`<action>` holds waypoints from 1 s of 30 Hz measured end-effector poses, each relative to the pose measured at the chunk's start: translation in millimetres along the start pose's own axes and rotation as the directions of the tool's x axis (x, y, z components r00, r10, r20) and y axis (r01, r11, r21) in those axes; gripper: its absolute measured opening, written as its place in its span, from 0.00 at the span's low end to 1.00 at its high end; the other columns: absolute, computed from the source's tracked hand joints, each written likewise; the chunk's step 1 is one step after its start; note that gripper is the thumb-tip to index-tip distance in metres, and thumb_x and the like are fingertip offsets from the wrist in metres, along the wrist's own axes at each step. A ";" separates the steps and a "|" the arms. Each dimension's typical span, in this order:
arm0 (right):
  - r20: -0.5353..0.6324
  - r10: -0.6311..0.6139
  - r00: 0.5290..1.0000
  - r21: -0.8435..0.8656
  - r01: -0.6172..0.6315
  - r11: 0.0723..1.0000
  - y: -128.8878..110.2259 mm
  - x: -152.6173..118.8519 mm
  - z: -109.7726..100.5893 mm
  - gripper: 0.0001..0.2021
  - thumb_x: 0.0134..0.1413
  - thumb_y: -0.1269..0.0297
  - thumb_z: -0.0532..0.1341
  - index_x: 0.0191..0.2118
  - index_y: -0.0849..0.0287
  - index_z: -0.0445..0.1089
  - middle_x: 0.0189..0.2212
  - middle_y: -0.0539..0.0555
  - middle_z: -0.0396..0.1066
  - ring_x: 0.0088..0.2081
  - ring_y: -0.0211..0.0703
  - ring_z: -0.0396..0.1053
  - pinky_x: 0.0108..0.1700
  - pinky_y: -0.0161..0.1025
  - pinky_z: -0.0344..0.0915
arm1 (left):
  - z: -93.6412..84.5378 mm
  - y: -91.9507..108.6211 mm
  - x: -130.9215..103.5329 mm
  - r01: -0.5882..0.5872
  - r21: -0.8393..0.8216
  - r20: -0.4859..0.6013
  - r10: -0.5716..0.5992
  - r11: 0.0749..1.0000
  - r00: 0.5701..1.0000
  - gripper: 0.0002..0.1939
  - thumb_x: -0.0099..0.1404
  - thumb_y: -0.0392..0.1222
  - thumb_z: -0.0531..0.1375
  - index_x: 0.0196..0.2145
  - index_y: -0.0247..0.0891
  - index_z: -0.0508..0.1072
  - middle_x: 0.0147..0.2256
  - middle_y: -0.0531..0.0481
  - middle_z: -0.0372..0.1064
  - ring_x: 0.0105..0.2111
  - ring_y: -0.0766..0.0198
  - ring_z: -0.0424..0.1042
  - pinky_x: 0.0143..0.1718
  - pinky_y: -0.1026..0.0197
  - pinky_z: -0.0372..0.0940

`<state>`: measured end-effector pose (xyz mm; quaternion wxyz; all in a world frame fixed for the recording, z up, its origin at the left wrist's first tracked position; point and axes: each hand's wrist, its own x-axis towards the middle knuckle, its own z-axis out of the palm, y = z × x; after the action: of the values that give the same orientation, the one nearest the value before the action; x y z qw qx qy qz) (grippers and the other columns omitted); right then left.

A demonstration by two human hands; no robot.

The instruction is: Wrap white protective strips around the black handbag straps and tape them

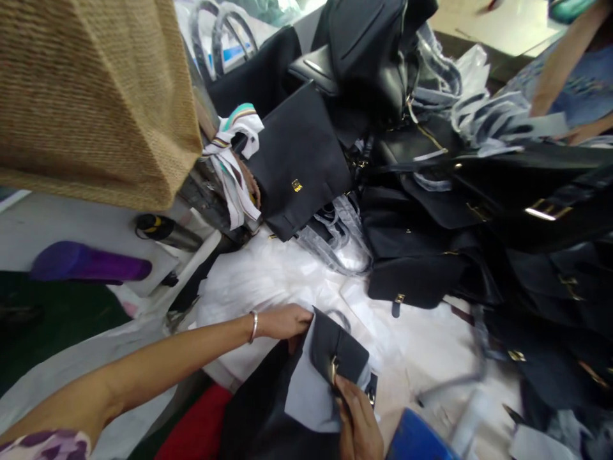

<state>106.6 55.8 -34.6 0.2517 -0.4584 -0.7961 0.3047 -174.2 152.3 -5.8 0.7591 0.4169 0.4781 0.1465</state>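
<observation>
A black bag with a small flap lies low in the middle of the head view, close to my body. A pale grey sheet sits under the flap. My left hand, below a silver bangle, is closed on the upper edge by the flap's corner. My right hand has its fingers closed at the gold clasp on the flap. White wrapping is spread beyond the bag.
Black bags with wrapped handles are piled ahead and right. Burlap hangs upper left, above a purple bottle. A blue object is near my right hand. Another person's arm reaches in upper right.
</observation>
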 end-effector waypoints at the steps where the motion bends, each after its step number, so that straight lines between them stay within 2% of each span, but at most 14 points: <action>1: 0.004 0.010 1.000 0.015 -0.010 1.000 -3.6 3.0 -1.3 0.18 0.63 0.67 0.53 0.56 0.49 0.67 0.46 0.55 0.73 0.45 0.46 0.74 0.42 0.39 0.75 | 1.0 -1.8 -3.5 -0.005 0.009 -0.038 0.006 1.000 0.999 0.10 0.63 0.42 0.52 0.29 0.38 0.70 0.20 0.54 0.68 0.15 0.66 0.66 0.18 0.66 0.59; 4: -0.004 0.070 0.998 0.028 -0.070 0.997 -11.1 17.3 -18.8 0.15 0.63 0.63 0.55 0.54 0.47 0.69 0.46 0.53 0.73 0.46 0.47 0.72 0.42 0.41 0.75 | 4.0 -6.7 -15.0 -0.015 0.050 -0.133 0.022 0.999 0.991 0.12 0.65 0.47 0.52 0.29 0.39 0.68 0.21 0.55 0.66 0.16 0.66 0.65 0.18 0.65 0.58; 9: -0.054 0.156 0.986 -0.099 -0.161 0.982 -4.0 38.8 -74.6 0.12 0.64 0.58 0.56 0.50 0.52 0.68 0.51 0.55 0.67 0.47 0.44 0.69 0.47 0.44 0.70 | 0.2 -14.5 -22.1 -0.017 0.149 -0.229 0.051 0.989 0.972 0.15 0.67 0.49 0.51 0.25 0.40 0.62 0.20 0.56 0.59 0.18 0.65 0.62 0.20 0.65 0.55; 11: -0.059 0.164 0.985 -0.124 -0.170 0.978 -5.9 40.8 -81.0 0.13 0.64 0.58 0.57 0.50 0.55 0.67 0.52 0.56 0.66 0.47 0.44 0.68 0.48 0.46 0.69 | -2.1 -14.0 -20.2 -0.052 0.330 -0.258 0.143 0.943 0.956 0.15 0.67 0.47 0.51 0.25 0.39 0.64 0.23 0.54 0.62 0.25 0.62 0.64 0.27 0.62 0.57; 14: -0.036 0.147 0.989 -0.104 -0.150 0.983 -20.8 38.2 -61.0 0.13 0.63 0.59 0.57 0.50 0.55 0.67 0.51 0.56 0.67 0.46 0.44 0.69 0.48 0.46 0.70 | -0.8 -7.7 -22.4 -0.101 0.547 -0.266 0.286 0.831 0.920 0.13 0.68 0.44 0.49 0.28 0.39 0.66 0.30 0.51 0.65 0.32 0.60 0.65 0.37 0.60 0.56; 16: -0.016 0.132 0.991 -0.076 -0.133 0.988 -33.9 34.0 -39.4 0.12 0.63 0.60 0.57 0.50 0.55 0.67 0.51 0.56 0.67 0.46 0.43 0.69 0.47 0.44 0.70 | 1.6 -4.5 -26.2 -0.135 0.545 -0.270 0.326 0.827 0.906 0.14 0.69 0.45 0.49 0.27 0.39 0.64 0.31 0.51 0.63 0.33 0.61 0.64 0.37 0.60 0.56; 18: -0.008 0.129 0.992 -0.042 -0.129 0.991 -43.0 29.2 -21.3 0.13 0.64 0.65 0.55 0.52 0.53 0.67 0.49 0.56 0.69 0.46 0.43 0.70 0.46 0.41 0.71 | 4.0 -6.1 -28.8 -0.174 0.462 -0.304 0.340 0.869 0.890 0.16 0.69 0.47 0.50 0.24 0.39 0.61 0.30 0.53 0.61 0.32 0.62 0.63 0.36 0.62 0.56; 19: -0.007 0.134 0.991 -0.019 -0.134 0.991 -44.9 26.9 -14.8 0.15 0.64 0.68 0.54 0.53 0.52 0.67 0.48 0.57 0.70 0.46 0.44 0.70 0.46 0.40 0.71 | 5.2 -9.1 -29.0 -0.182 0.391 -0.336 0.325 0.902 0.884 0.17 0.69 0.49 0.50 0.24 0.39 0.60 0.29 0.53 0.60 0.32 0.63 0.63 0.35 0.63 0.56; 21: -0.007 0.149 0.989 0.027 -0.149 0.988 -43.9 23.2 -6.9 0.20 0.61 0.74 0.51 0.55 0.51 0.66 0.46 0.57 0.71 0.47 0.44 0.71 0.45 0.37 0.72 | 8.1 -17.9 -27.2 -0.154 0.202 -0.387 0.223 0.967 0.894 0.19 0.68 0.53 0.51 0.24 0.40 0.60 0.24 0.56 0.56 0.26 0.65 0.60 0.29 0.64 0.55; 23: -0.006 0.142 0.990 0.047 -0.142 0.989 -38.6 20.4 -3.6 0.22 0.58 0.76 0.50 0.56 0.51 0.66 0.45 0.57 0.71 0.47 0.44 0.71 0.46 0.37 0.72 | 11.3 -27.2 -22.9 -0.075 0.043 -0.393 0.086 0.996 0.916 0.19 0.68 0.56 0.49 0.26 0.40 0.62 0.19 0.59 0.51 0.20 0.67 0.55 0.23 0.65 0.51; 24: -0.004 0.126 0.992 0.040 -0.126 0.991 -35.4 19.4 -2.9 0.23 0.58 0.77 0.50 0.56 0.52 0.66 0.45 0.57 0.71 0.48 0.44 0.71 0.46 0.37 0.72 | 12.8 -30.6 -20.4 -0.047 0.018 -0.398 0.050 0.999 0.916 0.20 0.68 0.57 0.49 0.27 0.40 0.63 0.18 0.60 0.50 0.18 0.67 0.53 0.21 0.65 0.49; 25: -0.004 0.105 0.994 0.029 -0.105 0.994 -32.3 18.4 -2.4 0.23 0.57 0.77 0.50 0.56 0.52 0.65 0.45 0.57 0.71 0.48 0.44 0.70 0.46 0.38 0.71 | 14.1 -32.8 -18.0 -0.046 0.038 -0.410 0.058 0.998 0.910 0.20 0.68 0.57 0.49 0.28 0.40 0.63 0.17 0.59 0.51 0.18 0.67 0.54 0.21 0.65 0.50; 28: -0.009 0.068 0.998 0.004 -0.068 0.998 -25.3 16.5 -0.7 0.25 0.56 0.78 0.49 0.56 0.54 0.64 0.45 0.58 0.71 0.48 0.44 0.70 0.47 0.39 0.71 | 14.5 -32.0 -13.3 -0.126 0.257 -0.443 0.233 0.958 0.866 0.19 0.69 0.55 0.49 0.27 0.40 0.65 0.24 0.55 0.63 0.27 0.62 0.63 0.30 0.64 0.57; 30: -0.006 0.054 0.999 -0.003 -0.054 0.999 -22.7 16.0 0.5 0.25 0.55 0.79 0.49 0.56 0.54 0.64 0.44 0.58 0.71 0.47 0.44 0.71 0.46 0.38 0.72 | 11.4 -28.0 -12.7 -0.141 0.391 -0.422 0.313 0.910 0.851 0.18 0.70 0.52 0.48 0.27 0.41 0.65 0.28 0.53 0.67 0.31 0.60 0.66 0.35 0.63 0.58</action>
<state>85.9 60.9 -16.8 0.2452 -0.4810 -0.7832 0.3086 -175.9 121.7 -17.5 0.5099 0.5491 0.6141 0.2478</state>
